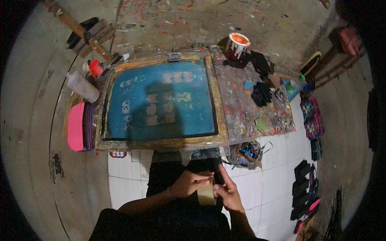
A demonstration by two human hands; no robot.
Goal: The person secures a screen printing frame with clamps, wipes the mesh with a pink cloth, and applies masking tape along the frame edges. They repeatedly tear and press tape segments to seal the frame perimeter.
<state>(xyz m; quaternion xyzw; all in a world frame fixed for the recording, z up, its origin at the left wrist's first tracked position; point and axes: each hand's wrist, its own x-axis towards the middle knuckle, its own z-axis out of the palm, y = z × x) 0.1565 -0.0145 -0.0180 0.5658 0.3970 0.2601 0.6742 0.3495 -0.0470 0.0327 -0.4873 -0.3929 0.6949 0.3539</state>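
In front of my lap is a tan roll of tape [206,195], held between my two hands. My left hand [189,184] is closed over its upper left side, fingers pressed together. My right hand [230,195] has its thumb against the roll's right side, with the index finger stretched forward; its other fingers are partly hidden. Beyond both hands, a printing screen [197,124] with blue mesh and a worn wooden frame lies on the table. Pale small figures show on the mesh, and a shadow falls across it.
Left of the screen are a stack of pink and dark sheets [76,127], a whitish bottle [83,87] and a red cup [95,68]. A paint-spattered tabletop [237,108] bears an orange paint can [238,45] and black cloth [262,94]. Dark pieces [300,190] lie on the right floor.
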